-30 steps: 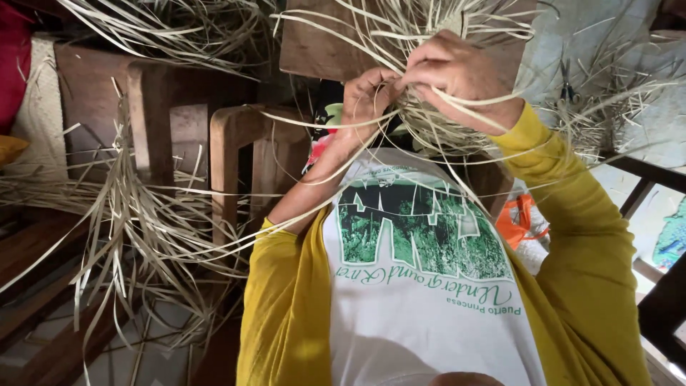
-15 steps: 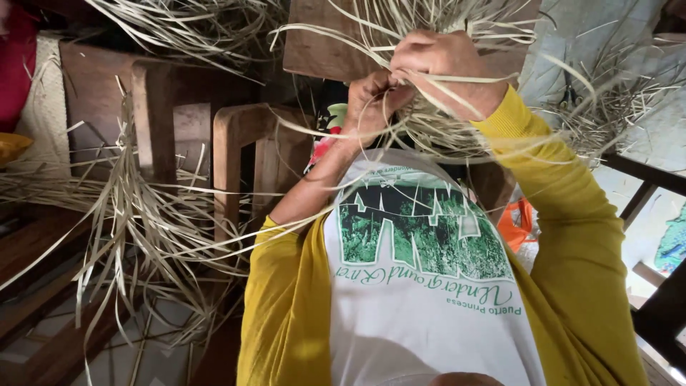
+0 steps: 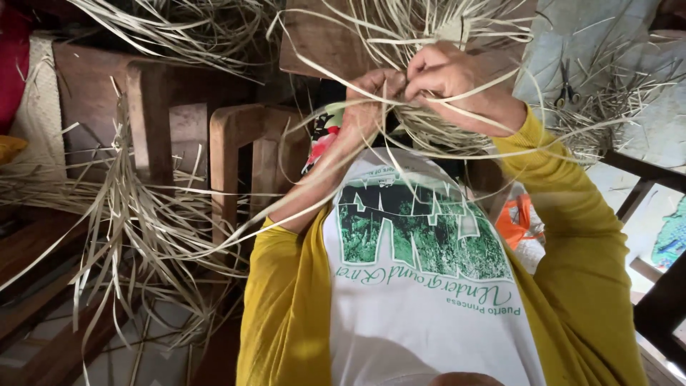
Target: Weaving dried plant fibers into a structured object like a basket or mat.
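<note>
1. Left hand (image 3: 373,96) is up near the top middle of the view, fingers curled shut on thin pale straw strips (image 3: 429,129), knuckles pressed against the other hand.
2. Right hand (image 3: 457,78) is just to its right, touching it, fingers closed and pinching the same straw strips; a few strands run over the back of this hand.
3. The straw strips form a woven bundle directly under and behind both hands, held up in the air above the chest, carried by the hands and not by any furniture.
4. Loose strand ends fan out from the bundle upward and to both sides.
5. Person wears a white shirt with a green print (image 3: 421,271) and yellow sleeves (image 3: 579,243).
6. More loose straw (image 3: 136,221) hangs in a heap on the left, draped across the wooden chair frame (image 3: 229,157).
7. A brown wooden board (image 3: 321,43) sits behind the hands at the top.
8. Scattered straw bits (image 3: 607,107) lie on the grey floor at upper right.
</note>
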